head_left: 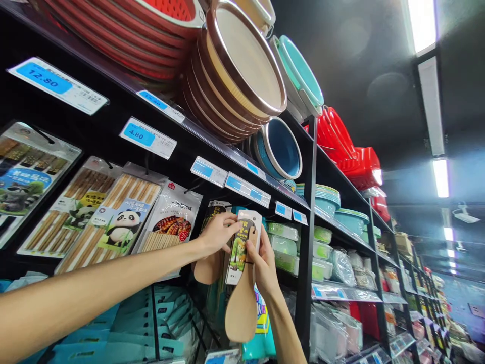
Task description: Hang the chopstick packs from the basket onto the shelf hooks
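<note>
Both my hands are raised to a shop shelf and hold a wooden rice paddle [241, 308] with a printed card label on its handle. My left hand [216, 233] grips the top of the label, fingers curled over it. My right hand [262, 262] pinches the label's lower right edge from beside the handle. The paddle hangs upright in front of a second wooden paddle [206, 269] on the hook behind. Packs of chopsticks with a panda picture [113, 222] hang to the left.
Stacked plastic basins, red [125, 30], brown [235, 76] and blue [278, 149], sit tilted on the top shelf above. Price tags [147, 137] line the shelf edge. A black upright post [307, 242] stands right of my hands. Food containers fill shelves further right down the aisle.
</note>
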The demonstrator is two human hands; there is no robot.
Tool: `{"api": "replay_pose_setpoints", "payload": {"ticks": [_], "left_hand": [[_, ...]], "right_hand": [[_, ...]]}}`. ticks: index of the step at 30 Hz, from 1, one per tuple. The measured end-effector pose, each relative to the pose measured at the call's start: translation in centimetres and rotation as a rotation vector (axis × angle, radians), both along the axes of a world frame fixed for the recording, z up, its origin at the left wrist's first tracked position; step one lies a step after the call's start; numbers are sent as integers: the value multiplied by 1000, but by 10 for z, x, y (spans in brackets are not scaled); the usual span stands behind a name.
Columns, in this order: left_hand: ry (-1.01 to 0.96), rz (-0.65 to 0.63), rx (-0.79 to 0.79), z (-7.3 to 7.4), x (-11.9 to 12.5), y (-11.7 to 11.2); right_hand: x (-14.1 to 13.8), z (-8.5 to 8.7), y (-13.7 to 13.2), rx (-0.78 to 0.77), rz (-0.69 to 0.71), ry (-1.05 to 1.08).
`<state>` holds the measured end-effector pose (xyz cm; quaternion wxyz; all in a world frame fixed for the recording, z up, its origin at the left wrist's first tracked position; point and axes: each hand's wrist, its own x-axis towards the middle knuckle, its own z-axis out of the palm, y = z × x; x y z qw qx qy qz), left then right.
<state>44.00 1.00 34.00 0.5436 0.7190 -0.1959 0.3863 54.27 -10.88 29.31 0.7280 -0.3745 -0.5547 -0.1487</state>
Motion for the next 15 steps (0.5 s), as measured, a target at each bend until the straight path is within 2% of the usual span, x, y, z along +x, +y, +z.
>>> {"api": "replay_pose_setpoints", "payload": {"ticks": [3, 8, 15], "left_hand": [[-117, 134, -9, 18, 9, -2], [-201, 213, -2, 40, 16, -1], [-197, 279, 0, 39, 8, -8]], "right_hand": [[3, 20, 7, 36, 22, -5], [2, 43, 14, 75, 33, -1], [-2, 44, 7, 19, 91, 2]]}}
